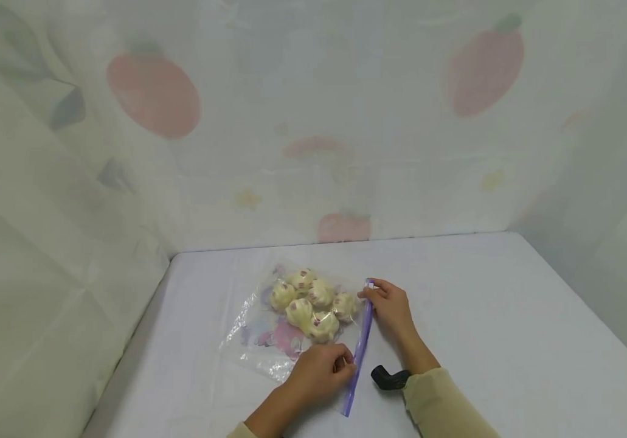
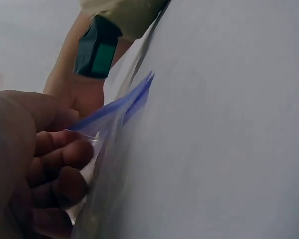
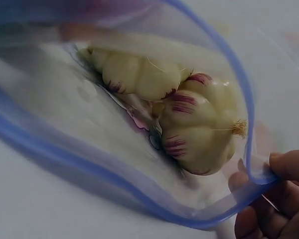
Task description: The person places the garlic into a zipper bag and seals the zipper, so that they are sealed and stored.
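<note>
A clear zip-lock bag with a printed pink picture lies flat on the white table. Several pale garlic bulbs with purple streaks sit inside it. Its purple zip strip runs along the right side. The right hand pinches the far end of that strip between thumb and fingers. Nearer the body, the left hand pinches the strip, with its other fingers curled. In the right wrist view the bag's mouth gapes, and two garlic bulbs show close behind it.
White table extends to both sides of the bag. Patterned fabric walls with faded fruit prints enclose it at the back and sides. A black device sits at the right wrist, by the beige sleeve.
</note>
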Demonstrator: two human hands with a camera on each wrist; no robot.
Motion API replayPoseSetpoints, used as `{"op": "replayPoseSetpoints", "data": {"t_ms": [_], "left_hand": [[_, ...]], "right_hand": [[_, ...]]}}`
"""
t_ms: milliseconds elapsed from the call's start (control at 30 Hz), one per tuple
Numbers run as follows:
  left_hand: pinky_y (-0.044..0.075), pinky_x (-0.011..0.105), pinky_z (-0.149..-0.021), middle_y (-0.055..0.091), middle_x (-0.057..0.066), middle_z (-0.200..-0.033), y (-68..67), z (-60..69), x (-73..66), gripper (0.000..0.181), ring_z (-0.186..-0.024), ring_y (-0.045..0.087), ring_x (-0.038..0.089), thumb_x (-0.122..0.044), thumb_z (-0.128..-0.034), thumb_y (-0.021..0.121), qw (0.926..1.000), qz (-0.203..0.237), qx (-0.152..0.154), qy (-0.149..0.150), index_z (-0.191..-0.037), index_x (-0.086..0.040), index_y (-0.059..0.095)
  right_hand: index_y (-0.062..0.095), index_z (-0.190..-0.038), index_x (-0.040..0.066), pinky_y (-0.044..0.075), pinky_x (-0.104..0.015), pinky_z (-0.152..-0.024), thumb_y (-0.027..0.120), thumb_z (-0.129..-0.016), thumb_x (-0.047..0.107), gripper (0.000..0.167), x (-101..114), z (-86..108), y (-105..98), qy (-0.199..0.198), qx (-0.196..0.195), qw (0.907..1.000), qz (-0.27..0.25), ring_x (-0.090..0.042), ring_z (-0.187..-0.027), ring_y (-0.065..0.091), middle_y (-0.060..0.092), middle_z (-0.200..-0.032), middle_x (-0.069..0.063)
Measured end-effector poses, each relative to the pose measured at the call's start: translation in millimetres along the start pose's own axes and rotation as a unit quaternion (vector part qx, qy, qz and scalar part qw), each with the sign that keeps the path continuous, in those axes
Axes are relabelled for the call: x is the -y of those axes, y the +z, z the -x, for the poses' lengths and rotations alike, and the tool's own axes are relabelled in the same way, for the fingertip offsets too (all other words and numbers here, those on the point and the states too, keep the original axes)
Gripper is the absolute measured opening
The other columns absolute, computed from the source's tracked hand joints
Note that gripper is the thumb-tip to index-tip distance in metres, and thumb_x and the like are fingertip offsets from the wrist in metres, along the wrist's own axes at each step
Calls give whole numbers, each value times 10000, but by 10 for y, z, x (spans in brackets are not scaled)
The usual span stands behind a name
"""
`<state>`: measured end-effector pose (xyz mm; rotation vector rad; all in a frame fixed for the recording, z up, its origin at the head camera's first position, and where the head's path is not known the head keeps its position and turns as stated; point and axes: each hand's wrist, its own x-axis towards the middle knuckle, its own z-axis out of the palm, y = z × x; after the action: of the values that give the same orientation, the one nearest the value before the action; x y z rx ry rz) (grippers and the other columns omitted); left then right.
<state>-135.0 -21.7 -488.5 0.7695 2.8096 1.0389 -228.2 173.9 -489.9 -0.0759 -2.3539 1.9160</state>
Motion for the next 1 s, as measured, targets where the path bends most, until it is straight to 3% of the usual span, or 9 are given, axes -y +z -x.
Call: {"op": "replayPoseSetpoints", "data": {"t_ms": [167, 367, 433, 633, 733, 833, 1000], "left_hand": [[386, 175, -536, 507, -198, -632, -9, 27, -71, 86, -555, 454, -30, -323, -881, 682, 9987, -97, 471, -179, -866, -244, 653], [396, 200, -538, 519, -170, -645, -61, 5, -60, 122, -564, 468, -6, -359, -891, 682, 9959, 160, 854, -248, -895, -251, 624], [399, 200, -535, 519, -169, -640, -63, -7, -47, 138, -558, 469, -6, -373, -899, 674, 9941, 90, 1074, -120, -981, -265, 654], [412, 192, -583, 517, -170, -656, -133, -49, -93, 361, -603, 475, -14, -410, -917, 662, 9826, -772, 1629, 434, -1256, -287, 644], [441, 188, -606, 579, -170, -727, -268, -105, -115, 343, -646, 516, -26, -399, -929, 649, 9802, -621, 1820, 475, -1246, -267, 655], [464, 198, -611, 623, -156, -795, -456, -251, -115, 307, -676, 546, -21, -386, -954, 619, 9856, -256, 1625, 384, -1217, -237, 674], [468, 233, -593, 656, -102, -854, -701, -606, -58, 234, -682, 557, 33, -301, -993, 584, 9988, -154, 376, 255, -1154, -185, 707]], "right_hand": [[632, -1259, 31, 474, -199, -626, 670, -944, 240, 380, 11, 15, 64, 33, 330, 9993, -176, -84, -772, 635, 761, -978, -86], [701, -1133, 59, 497, -210, -631, 654, -953, 322, 322, 3, 8, 50, 120, 183, 9991, -355, -110, -778, 652, 766, -954, -44], [715, -1104, 73, 492, -211, -616, 646, -955, 356, 327, -31, 0, 48, 233, 150, 9985, -472, -132, -760, 666, 765, -947, -37], [681, -1150, 24, 526, -221, -605, 630, -968, 333, 362, -113, -10, 102, 352, 161, 9944, -980, -220, -784, 732, 756, -976, -107], [672, -1158, 21, 507, -213, -588, 632, -969, 312, 349, -123, -15, 133, 295, 131, 9945, -1000, -185, -741, 717, 758, -959, -107], [672, -1140, 18, 477, -207, -569, 640, -964, 304, 337, -117, -26, 166, 229, 103, 9946, -1009, -137, -700, 682, 761, -934, -92], [671, -1088, -8, 478, -213, -560, 647, -958, 288, 324, -99, -35, 227, 187, 169, 9931, -1144, -113, -664, 646, 758, -897, -89]]}}
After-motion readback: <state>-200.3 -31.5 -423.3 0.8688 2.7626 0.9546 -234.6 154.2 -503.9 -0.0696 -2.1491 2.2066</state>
